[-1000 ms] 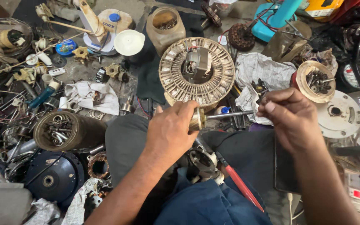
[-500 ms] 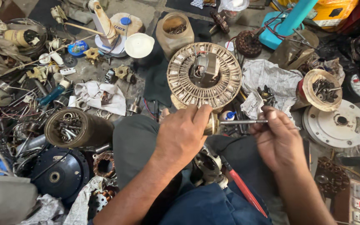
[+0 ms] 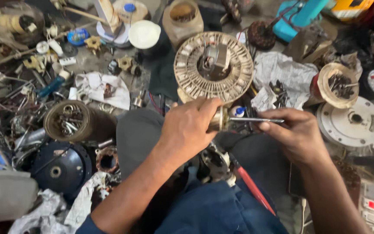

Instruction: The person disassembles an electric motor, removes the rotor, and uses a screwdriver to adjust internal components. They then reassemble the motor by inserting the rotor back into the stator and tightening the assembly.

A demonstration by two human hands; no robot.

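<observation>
My left hand [image 3: 190, 128] is closed around a small round metal motor part [image 3: 218, 119] with a thin steel shaft [image 3: 256, 120] sticking out to the right. My right hand [image 3: 295, 134] pinches the far end of that shaft between thumb and fingers. Both hands are held above my lap. Just beyond them lies a large round fan stator [image 3: 213, 66] with pale windings around its rim. A red-handled tool [image 3: 251, 185] rests on my right leg below the hands.
A tin of small metal rings [image 3: 69, 121] and a dark round motor cover [image 3: 59, 167] lie left. A white round cover [image 3: 353, 123] and a cup of screws [image 3: 337, 84] lie right. Crumpled paper [image 3: 282, 71] and scattered parts crowd the floor.
The view has shifted slightly. My hands keep the same hold on the part and shaft, with my right hand a little lower on the shaft end.
</observation>
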